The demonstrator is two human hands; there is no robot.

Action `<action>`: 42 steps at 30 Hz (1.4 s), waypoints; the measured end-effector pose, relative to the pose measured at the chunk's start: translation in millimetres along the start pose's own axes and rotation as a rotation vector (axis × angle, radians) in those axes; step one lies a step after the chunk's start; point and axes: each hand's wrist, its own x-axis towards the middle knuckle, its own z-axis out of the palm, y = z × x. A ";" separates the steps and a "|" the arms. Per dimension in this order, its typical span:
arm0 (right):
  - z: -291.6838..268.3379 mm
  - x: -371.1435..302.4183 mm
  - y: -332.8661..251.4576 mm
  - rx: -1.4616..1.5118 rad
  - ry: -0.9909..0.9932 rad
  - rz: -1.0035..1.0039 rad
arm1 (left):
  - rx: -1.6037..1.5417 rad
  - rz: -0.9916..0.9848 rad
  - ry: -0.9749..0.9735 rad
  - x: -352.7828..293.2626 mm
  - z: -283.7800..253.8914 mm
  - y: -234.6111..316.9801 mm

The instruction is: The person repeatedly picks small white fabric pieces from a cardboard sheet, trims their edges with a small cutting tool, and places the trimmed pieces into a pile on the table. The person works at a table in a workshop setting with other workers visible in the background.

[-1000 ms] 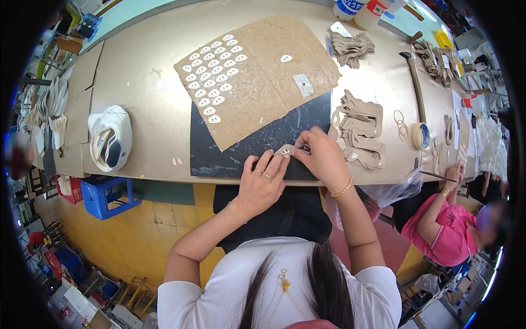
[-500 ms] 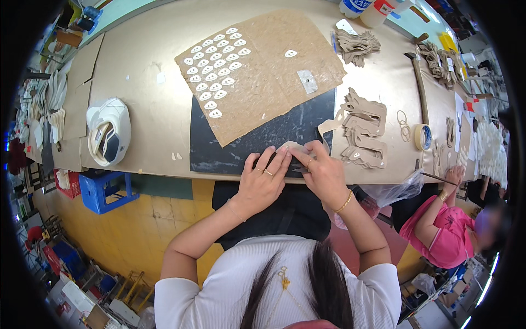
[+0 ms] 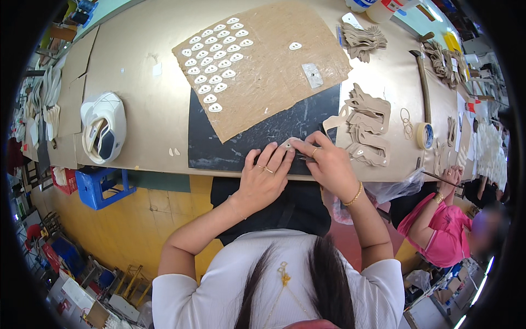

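On the black mat [image 3: 219,156] close to me, my left hand [image 3: 264,176] and my right hand [image 3: 333,165] touch a small pale piece [image 3: 288,143] with their fingertips, but I cannot tell if either one grips it tight, and a big brown sheet [image 3: 285,71] with white bits [image 3: 220,88] lies just past them.

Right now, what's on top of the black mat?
A brown sheet covers part of the black mat; your left hand and right hand touch a pale piece lower down; a curved beige strip crosses the mat's right edge. What they cover is hidden.
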 end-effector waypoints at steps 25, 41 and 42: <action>10.2 -12.8 21.0 0.067 0.549 0.292 | -0.169 -0.043 -0.045 23.9 -6.9 10.6; -60.5 -56.6 4.4 0.369 0.628 0.455 | -0.345 -0.060 0.175 9.0 -11.1 -10.3; -66.8 -58.8 5.3 0.301 0.620 0.451 | -0.284 -0.050 0.216 12.0 -13.3 -17.0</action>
